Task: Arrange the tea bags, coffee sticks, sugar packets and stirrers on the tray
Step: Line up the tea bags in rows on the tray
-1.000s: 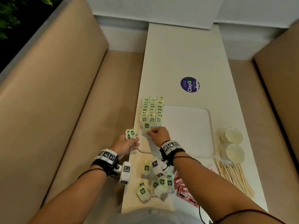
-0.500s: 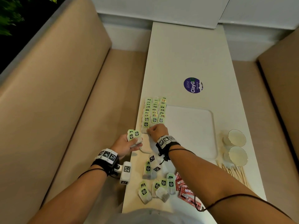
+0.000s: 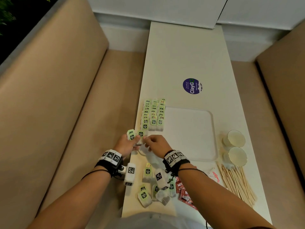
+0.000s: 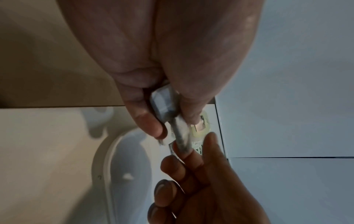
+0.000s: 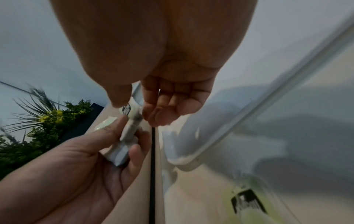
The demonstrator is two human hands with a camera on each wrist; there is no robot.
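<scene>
My left hand (image 3: pixel 136 140) grips a small stack of tea bags (image 3: pixel 131 135) with green tags at the tray's near-left corner. My right hand (image 3: pixel 146 139) meets it, and its thumb and fingers pinch the front tea bag (image 3: pixel 141 134) of that stack. The wrist views show the stack (image 4: pixel 162 104) (image 5: pixel 118 153) held between my left thumb and fingers, with right fingertips (image 4: pixel 208 136) on its end. Three rows of tea bags (image 3: pixel 153 116) fill the left side of the white tray (image 3: pixel 189 133). Loose tea bags (image 3: pixel 146 174) lie near me.
Red coffee sticks (image 3: pixel 183 190) and a sugar packet (image 3: pixel 214 176) lie on the table under my right forearm. Wooden stirrers (image 3: pixel 236 184) lie at the right, two paper cups (image 3: pixel 236 138) beyond them. Beige benches flank the narrow table (image 3: pixel 181 55).
My right hand has drawn back from the near end of the tea bag rows to the stack in my left hand. The left hand has shifted slightly right toward it.
</scene>
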